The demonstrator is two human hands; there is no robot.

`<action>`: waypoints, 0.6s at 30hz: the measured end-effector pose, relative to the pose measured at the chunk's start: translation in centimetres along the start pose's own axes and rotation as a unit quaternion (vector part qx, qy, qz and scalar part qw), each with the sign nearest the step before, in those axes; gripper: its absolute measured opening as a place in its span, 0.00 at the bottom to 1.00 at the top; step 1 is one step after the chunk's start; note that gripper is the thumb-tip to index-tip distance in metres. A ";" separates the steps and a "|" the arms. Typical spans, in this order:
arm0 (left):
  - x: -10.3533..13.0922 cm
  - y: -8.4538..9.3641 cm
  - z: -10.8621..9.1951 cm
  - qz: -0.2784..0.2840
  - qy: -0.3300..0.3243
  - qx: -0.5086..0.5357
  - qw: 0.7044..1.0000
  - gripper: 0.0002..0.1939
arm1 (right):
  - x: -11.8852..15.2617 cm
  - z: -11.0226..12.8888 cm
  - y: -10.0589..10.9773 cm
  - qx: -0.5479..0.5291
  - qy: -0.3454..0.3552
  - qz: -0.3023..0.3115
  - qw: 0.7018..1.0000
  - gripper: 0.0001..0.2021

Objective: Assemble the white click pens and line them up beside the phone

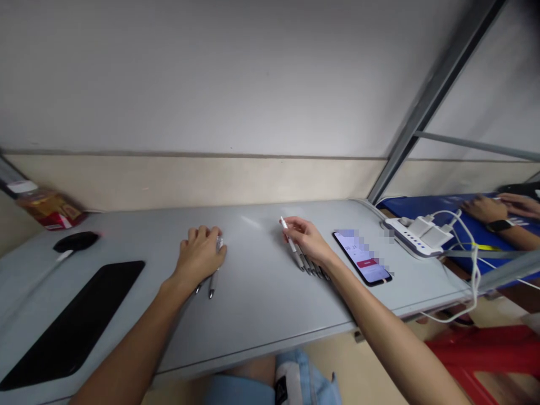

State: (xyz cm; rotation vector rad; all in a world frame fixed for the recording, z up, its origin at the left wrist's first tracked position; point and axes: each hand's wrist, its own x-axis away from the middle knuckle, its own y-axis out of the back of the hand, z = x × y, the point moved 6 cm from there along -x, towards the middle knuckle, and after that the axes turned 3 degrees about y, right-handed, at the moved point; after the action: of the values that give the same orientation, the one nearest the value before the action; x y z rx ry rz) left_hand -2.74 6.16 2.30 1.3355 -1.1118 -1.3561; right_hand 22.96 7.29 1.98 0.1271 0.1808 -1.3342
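My left hand (201, 252) rests palm down on the grey table, its fingers curled over the upper part of a pen (213, 285). The tip of a second pen (198, 289) pokes out beneath the same hand. To the right, my right hand (306, 239) pinches a white pen (291, 242) with a silver tip between thumb and fingers; its upper end points up and left. Several similar pens (311, 266) lie side by side under that hand and wrist, which partly hide them.
A lit phone (363, 257) lies right of my right arm, with a power strip (415, 236) and white cables beyond. On the left are a black pad (76, 320), a black round charger (76, 242) and a bottle (48, 207). Another person's hands (485, 208) are at far right.
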 end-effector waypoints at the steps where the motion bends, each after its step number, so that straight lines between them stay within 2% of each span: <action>1: 0.1 0.0 -0.1 -0.003 -0.005 0.000 1.000 0.20 | 0.0 0.0 0.1 0.068 0.028 -0.014 0.997 0.13; 4: 0.3 0.0 -0.5 -0.005 -0.019 0.000 1.000 0.20 | 0.2 0.1 -0.3 0.242 0.079 -0.025 0.967 0.13; 7: 0.4 -0.2 -0.7 0.002 -0.024 -0.002 1.000 0.20 | 0.6 0.1 -1.1 0.400 0.102 -0.011 0.911 0.13; 10: 0.4 -0.2 -0.8 -0.003 -0.025 -0.010 1.000 0.20 | 0.8 -0.1 -1.3 0.523 0.095 -0.012 0.847 0.12; 12: 0.4 -0.2 -0.9 -0.006 -0.025 -0.014 1.000 0.20 | 0.7 -0.3 -1.0 0.562 0.083 -0.021 0.823 0.11; 15: 0.4 -0.2 -0.8 -0.001 -0.023 -0.016 1.000 0.19 | 0.6 -0.4 -0.3 0.575 0.073 -0.036 0.814 0.15; 18: 0.3 0.0 -0.7 0.000 -0.002 -0.019 1.000 0.20 | 0.6 -0.2 0.4 0.555 0.058 -0.028 0.829 0.22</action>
State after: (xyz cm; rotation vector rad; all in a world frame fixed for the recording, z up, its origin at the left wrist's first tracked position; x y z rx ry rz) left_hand -2.08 5.86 2.27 1.3064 -1.0834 -1.3728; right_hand 23.49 6.81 1.64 1.1987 -0.5270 -1.3422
